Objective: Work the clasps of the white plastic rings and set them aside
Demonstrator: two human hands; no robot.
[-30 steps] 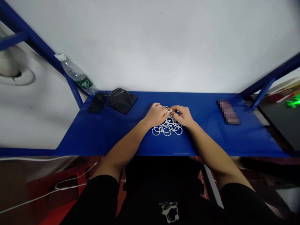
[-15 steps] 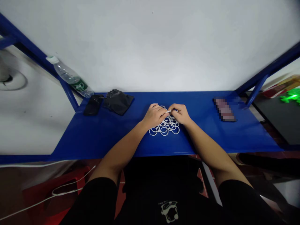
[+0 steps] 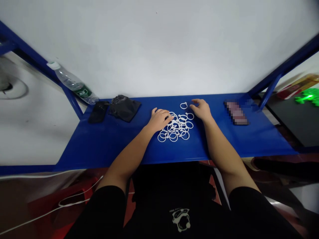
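Note:
Several white plastic rings [image 3: 175, 125], each with a small knob or eyelet like curtain rings, lie overlapped in a loose pile on the blue table [image 3: 119, 142]. One separate ring [image 3: 183, 109] rests flat behind the pile. My left hand [image 3: 159, 119] is over the pile's left edge, fingers apart, partly covering some rings; whether its fingertips touch them I cannot tell. Just right of the separate ring is my right hand [image 3: 201, 109], thumb and fingers apart with nothing between them.
At the back left are a black pouch [image 3: 126, 108], a dark phone [image 3: 98, 112] and a leaning plastic bottle [image 3: 74, 84]. A pixelated phone-shaped object [image 3: 236, 113] lies to the right. A white wall [image 3: 159, 59] rises behind the table, with blue frame bars at both sides.
My hands were together over the pile, holding a small white piece. Now they are apart: the right has moved back and right, and a single ring lies beside it behind the pile.

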